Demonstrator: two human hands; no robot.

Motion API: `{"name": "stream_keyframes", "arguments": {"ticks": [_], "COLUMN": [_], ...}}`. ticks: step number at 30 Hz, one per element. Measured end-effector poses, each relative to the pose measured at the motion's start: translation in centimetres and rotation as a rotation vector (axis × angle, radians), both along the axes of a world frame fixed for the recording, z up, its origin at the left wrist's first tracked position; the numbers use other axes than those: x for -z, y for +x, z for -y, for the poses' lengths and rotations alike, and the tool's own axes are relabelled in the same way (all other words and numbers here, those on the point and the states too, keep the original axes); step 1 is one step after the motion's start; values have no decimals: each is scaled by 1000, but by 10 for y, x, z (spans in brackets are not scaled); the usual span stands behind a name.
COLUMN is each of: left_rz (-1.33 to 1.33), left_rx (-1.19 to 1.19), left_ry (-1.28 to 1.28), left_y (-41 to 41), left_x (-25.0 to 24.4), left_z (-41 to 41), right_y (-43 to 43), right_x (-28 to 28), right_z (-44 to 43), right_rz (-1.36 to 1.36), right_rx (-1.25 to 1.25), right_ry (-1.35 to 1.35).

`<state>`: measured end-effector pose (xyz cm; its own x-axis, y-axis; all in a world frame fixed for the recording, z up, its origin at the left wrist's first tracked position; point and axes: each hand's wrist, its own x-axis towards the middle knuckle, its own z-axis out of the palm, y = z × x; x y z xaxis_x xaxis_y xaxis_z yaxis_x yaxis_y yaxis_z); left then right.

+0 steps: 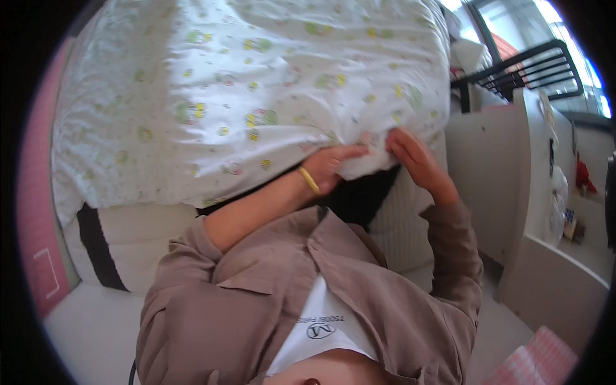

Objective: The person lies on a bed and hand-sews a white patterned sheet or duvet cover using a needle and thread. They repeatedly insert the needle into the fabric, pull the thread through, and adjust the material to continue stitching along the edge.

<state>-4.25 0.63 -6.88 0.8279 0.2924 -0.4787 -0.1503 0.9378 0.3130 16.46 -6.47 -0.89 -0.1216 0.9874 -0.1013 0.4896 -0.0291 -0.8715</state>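
Observation:
A white quilt (279,96) with small green and yellow cartoon prints lies over the bed in front of me. My left hand (329,166), with a yellow bangle (309,181) at the wrist, grips the near edge of the quilt, its index finger stretched along the top of the fabric. Close by on the right, my right hand (416,159) has its fingertips bunched at the same edge, slightly blurred. Between the two hands a fold of quilt hangs over a dark patch (370,192) on the bed's side. Fabric hides some of the left fingers.
A cream mattress side (130,236) with a dark band shows below the quilt. Pink panelling (41,178) borders the left. On the right stand a white cabinet (481,178), a black metal rack (534,72) and shelves holding small items. Pink checked cloth (539,361) lies at lower right.

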Motion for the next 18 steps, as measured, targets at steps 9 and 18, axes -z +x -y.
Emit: {"name": "stream_keyframes", "arguments": {"ticks": [9, 18], "left_rz": [-72, -29], "left_rx": [-47, -107], "left_ry": [37, 39], "left_y": [1, 6], "left_x": [-27, -21], "left_z": [2, 7], "right_y": [-2, -6], "right_x": [-3, 5], "right_z": [-3, -5], "right_rz": [-177, -156], "right_rx": [18, 20], "right_ry": [-66, -27]}}
